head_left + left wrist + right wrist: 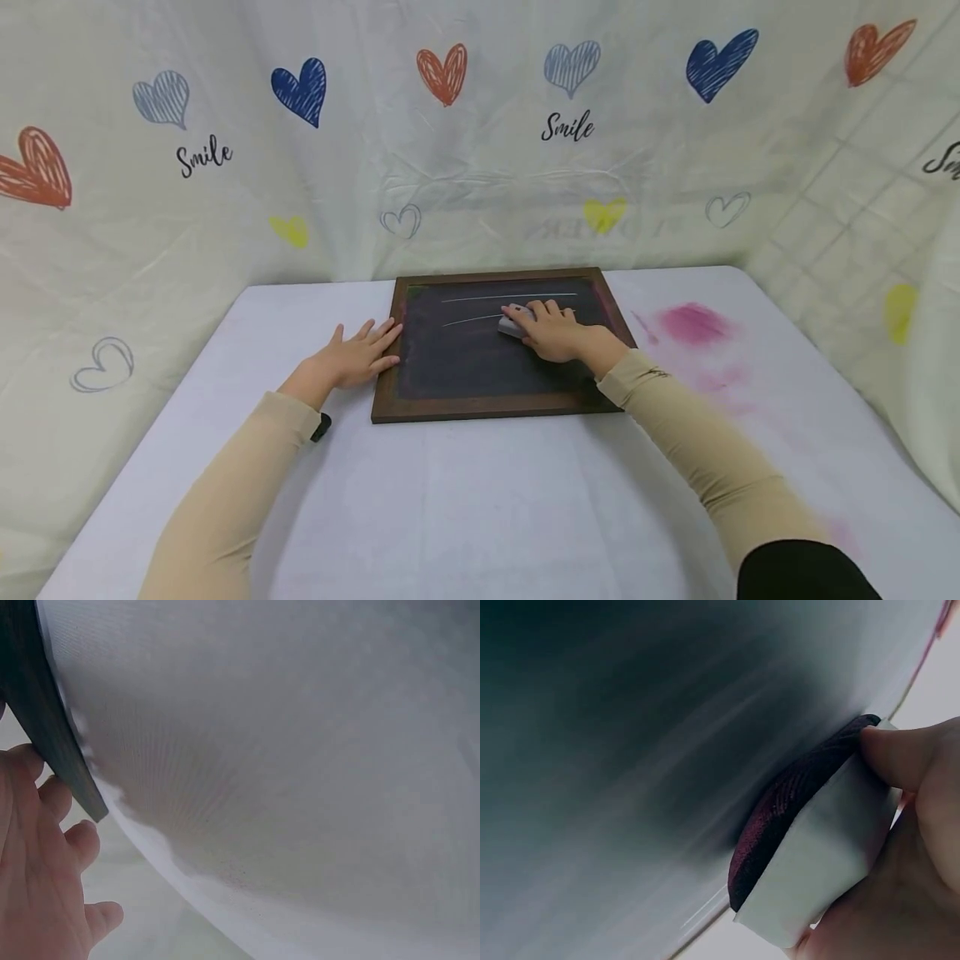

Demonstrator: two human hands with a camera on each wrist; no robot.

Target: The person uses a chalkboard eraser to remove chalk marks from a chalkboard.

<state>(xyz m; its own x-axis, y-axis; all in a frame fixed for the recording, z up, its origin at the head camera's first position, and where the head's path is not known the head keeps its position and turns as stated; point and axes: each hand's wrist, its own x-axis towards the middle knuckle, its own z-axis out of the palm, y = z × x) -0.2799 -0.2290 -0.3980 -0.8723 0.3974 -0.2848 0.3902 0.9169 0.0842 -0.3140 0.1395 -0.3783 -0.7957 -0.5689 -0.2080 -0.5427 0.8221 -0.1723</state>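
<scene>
Seen from the head: a wood-framed chalkboard (480, 367) flat on a white-covered table (480, 500), far edge close to a heart-printed backdrop (480, 125). Left hand (352, 357) laid palm down on the cloth beside the board, fingers straight and slightly spread, fingertips touching the left frame rail; judged a brace, to keep the board from sliding under the rubbing. Same seen from the left wrist: dark frame edge (56, 727) against the fingers (52, 847), nothing gripped.

Right hand (555, 332) on the upper middle of the slate, fingers curled over a small eraser (513, 325) and clamped on it. Shown close by the right wrist: a white block with a dark reddish felt face (795, 802), thumb (900, 754) pinching the block's side, felt pressed flat to the dark surface; held low and flat, probably to put the whole pad on the chalk. Surface blurred there, so direction of stroke not readable.

Eraser placed at the right end of the lower of two white chalk lines (480, 318); upper line (510, 296) intact above it. Pink chalk smear (693, 323) on the cloth right of the board, well apart from both hands.
</scene>
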